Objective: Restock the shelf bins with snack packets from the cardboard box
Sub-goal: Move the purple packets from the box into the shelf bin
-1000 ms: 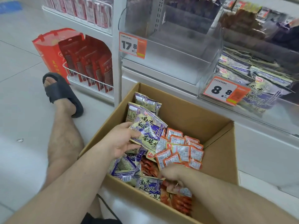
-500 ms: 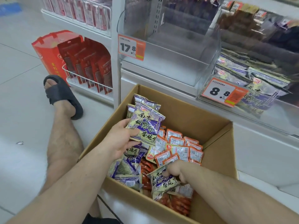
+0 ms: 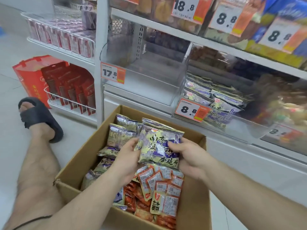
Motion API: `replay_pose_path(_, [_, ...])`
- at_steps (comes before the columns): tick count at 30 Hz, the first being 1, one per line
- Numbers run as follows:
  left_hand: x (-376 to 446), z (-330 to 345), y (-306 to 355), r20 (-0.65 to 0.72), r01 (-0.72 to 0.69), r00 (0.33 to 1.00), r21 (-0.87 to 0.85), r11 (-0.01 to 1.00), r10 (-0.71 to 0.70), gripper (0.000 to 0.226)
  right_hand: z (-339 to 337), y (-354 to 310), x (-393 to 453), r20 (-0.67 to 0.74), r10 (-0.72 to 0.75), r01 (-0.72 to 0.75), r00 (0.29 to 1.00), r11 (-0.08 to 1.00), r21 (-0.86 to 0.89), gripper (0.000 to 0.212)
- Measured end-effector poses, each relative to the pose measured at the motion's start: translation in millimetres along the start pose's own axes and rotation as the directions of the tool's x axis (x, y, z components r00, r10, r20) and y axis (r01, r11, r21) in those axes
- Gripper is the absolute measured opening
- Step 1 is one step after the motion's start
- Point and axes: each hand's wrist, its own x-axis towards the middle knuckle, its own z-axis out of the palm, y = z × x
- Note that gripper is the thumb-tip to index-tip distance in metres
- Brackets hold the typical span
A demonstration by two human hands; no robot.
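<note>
Both hands are up over the cardboard box [image 3: 194, 203], and between them sits a purple-and-gold snack packet [image 3: 159, 145]. The left hand [image 3: 127, 161] grips its left edge, thumb on the front, fingers curled behind; the right hand [image 3: 187, 156] pinches the right edge, thumb pressed on the face. The packet is held upright, just above the box's contents, with large black Chinese characters down its front and a small red logo at the top; the characters are too blurred to read with confidence.

Down in the box, more purple packets [image 3: 119, 135] stand and lie along the left side and far end. Near the right, a heap of small orange-and-white sachets [image 3: 159, 181] shows barcodes and fine print, one with bold black characters on yellow. Under them, red packets [image 3: 137, 201].

On the shelf, the clear bin [image 3: 149, 75] straight ahead carries an orange-and-white price tag [image 3: 113, 73] reading 17.8. To its right, a second bin [image 3: 235, 128] holds matching purple packets behind a tag [image 3: 191, 110] reading 8.8. Higher up, tags read 18.8 [image 3: 186, 7] and 8.8 [image 3: 227, 19], and another 8-something is smeared.

On the left, red boxes [image 3: 73, 92] stand in a wire rack, a red carton [image 3: 28, 77] beside them on the floor. The person's bare leg stretches out, foot in a black slide sandal [image 3: 41, 118].
</note>
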Motion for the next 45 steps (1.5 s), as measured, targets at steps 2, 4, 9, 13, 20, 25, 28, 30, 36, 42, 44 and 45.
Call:
replay_pose_path(2, [0.6, 2.7, -0.7, 0.042, 0.004, 0.999, -0.008, 1.000, -0.004, 0.040, -1.9, -0.6, 1.4, -0.033, -0.053, 0.053, 0.998, 0.999, -0.007, 0.035])
replay_pose_path(4, [4.0, 1.6, -1.8, 0.067, 0.005, 0.998, -0.022, 1.000, -0.004, 0.048, -3.7, -3.3, -1.3, -0.043, -0.084, 0.085, 0.996, 0.996, 0.021, 0.046])
replay_pose_path(9, [-1.9, 9.3, 4.9, 0.206, -0.024, 0.978, -0.060, 0.998, 0.036, 0.079, -7.7, -13.6, -11.4, -0.067, -0.207, 0.211, 0.976, 0.977, 0.043, 0.029])
replay_pose_path(13, [-13.1, 15.2, 24.1, 0.431, 0.055, 0.902, -0.186, 0.981, 0.032, 0.078, -13.9, -16.8, -17.6, -0.073, -0.267, 0.267, 0.961, 0.964, -0.004, 0.030])
replay_pose_path(20, [-11.8, 62.0, 42.1, 0.217, -0.117, 0.975, 0.331, 0.936, 0.045, 0.063, -21.6, -24.1, -24.3, -0.174, -0.330, 0.318, 0.928, 0.943, -0.092, 0.045])
replay_pose_path(25, [-4.0, 77.4, 57.1, 0.335, -0.296, 0.932, 0.481, 0.826, 0.139, 0.066, -55.1, -68.1, -49.7, -0.007, -0.590, 0.308, 0.807, 0.430, -0.848, 0.101])
replay_pose_path(28, [-2.9, 94.9, 65.3, 0.504, -0.437, 0.855, 0.575, 0.692, 0.121, 0.071, -64.6, -80.3, -58.6, 0.179, -0.490, 0.238, 0.853, 0.060, -0.969, 0.126])
replay_pose_path(30, [1.1, 106.1, 67.8, 0.569, -0.497, 0.815, 0.597, 0.629, 0.104, 0.077, -70.1, -84.9, -60.9, 0.196, -0.465, 0.199, 0.863, -0.043, -0.979, 0.123])
replay_pose_path(36, [18.2, 137.5, 76.1, 0.688, -0.608, 0.720, 0.565, 0.558, 0.089, 0.078, -96.6, -108.5, -77.8, 0.118, -0.460, 0.218, 0.880, 0.171, -0.961, 0.088])
replay_pose_path(42, [36.7, 188.8, 88.5, 0.771, -0.699, 0.634, 0.542, 0.466, 0.055, 0.076, -122.0, -140.4, -88.6, 0.049, -0.430, 0.127, 0.901, 0.155, -0.980, 0.082])
replay_pose_path(44, [44.9, 205.8, 87.0, 0.760, -0.714, 0.642, 0.548, 0.435, 0.096, 0.077, -130.4, -155.5, -92.6, -0.038, -0.466, 0.003, 0.884, 0.086, -0.996, 0.065])
replay_pose_path(45, [51.0, 212.5, 84.9, 0.740, -0.723, 0.657, 0.563, 0.400, 0.145, 0.080, -134.9, -165.8, -94.5, -0.088, -0.495, -0.077, 0.864, 0.043, -0.996, 0.059])
